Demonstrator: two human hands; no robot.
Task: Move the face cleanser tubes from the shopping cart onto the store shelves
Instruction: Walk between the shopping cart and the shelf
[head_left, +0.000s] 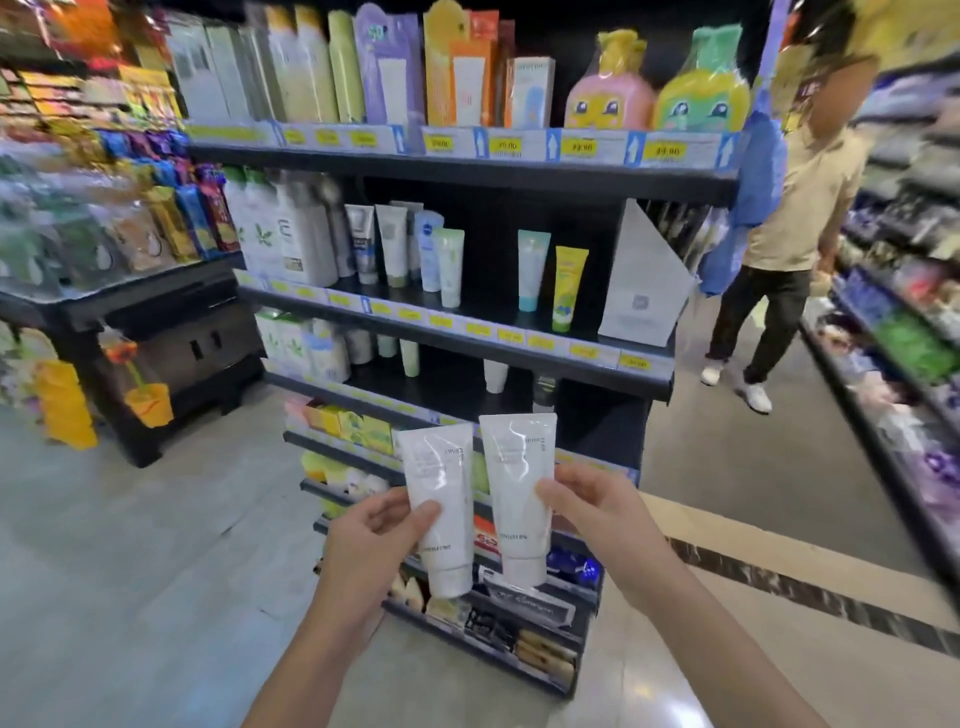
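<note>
One white glossy plastic cleanser tube (441, 499) is pinched mid-body by the left hand (384, 525), its twin (519, 488) by the right hand (587, 512), upside down before the black shelves (467, 179). Probably light, squishy, slick; best gripped nearer the cap (451, 579).

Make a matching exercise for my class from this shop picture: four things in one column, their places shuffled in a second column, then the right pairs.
Column A
1. left white tube
2. yellow tube
3. pink character bottle
4. white display card

Column B
a. highest shelf in view, beside the green character bottle
b. held cap down in the left hand, next to the right white tube
c. leaning at the right end of the second shelf
d. second shelf, just right of the pale blue tube

Pairs: 1-b, 2-d, 3-a, 4-c
</note>
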